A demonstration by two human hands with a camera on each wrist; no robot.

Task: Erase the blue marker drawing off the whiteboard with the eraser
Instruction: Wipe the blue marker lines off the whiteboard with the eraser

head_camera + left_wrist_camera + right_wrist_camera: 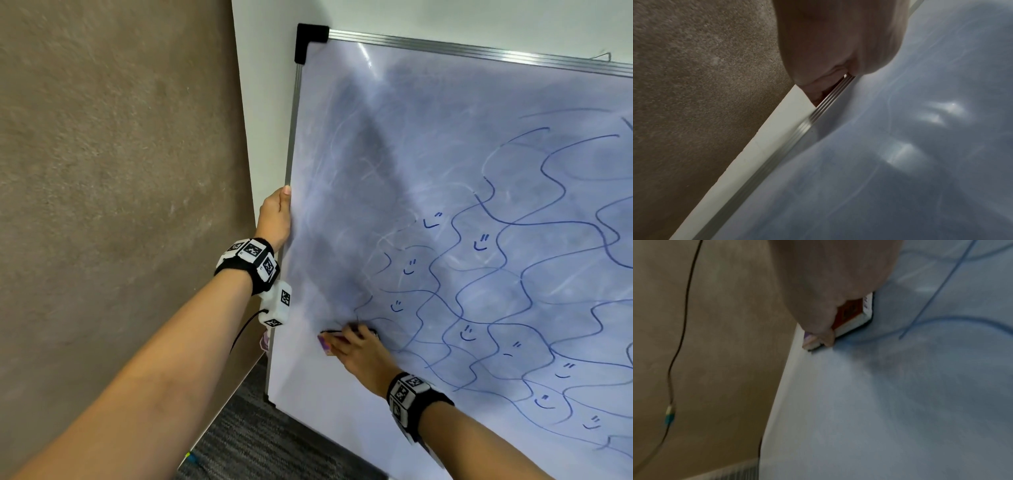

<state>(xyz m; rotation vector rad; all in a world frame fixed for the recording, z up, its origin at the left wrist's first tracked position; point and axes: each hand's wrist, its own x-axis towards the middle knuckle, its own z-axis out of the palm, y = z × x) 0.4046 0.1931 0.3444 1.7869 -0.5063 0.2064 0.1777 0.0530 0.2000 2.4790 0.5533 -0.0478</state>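
A large whiteboard (394,144) leans against the wall, its left part smeared grey-blue from wiping. Blue marker waves and small faces (513,274) cover its middle and right. My right hand (356,346) grips the eraser (325,344) and presses it flat against the board at the lower left, by the edge of the drawing. The right wrist view shows the eraser (857,316) with its dark felt on the board. My left hand (277,216) grips the board's left metal frame (291,137), thumb on the front; the frame (818,110) runs under the fingers.
A brown textured wall (120,171) fills the left. Grey carpet (246,428) lies below the board's lower left corner. A thin black cable (680,337) hangs beside the board.
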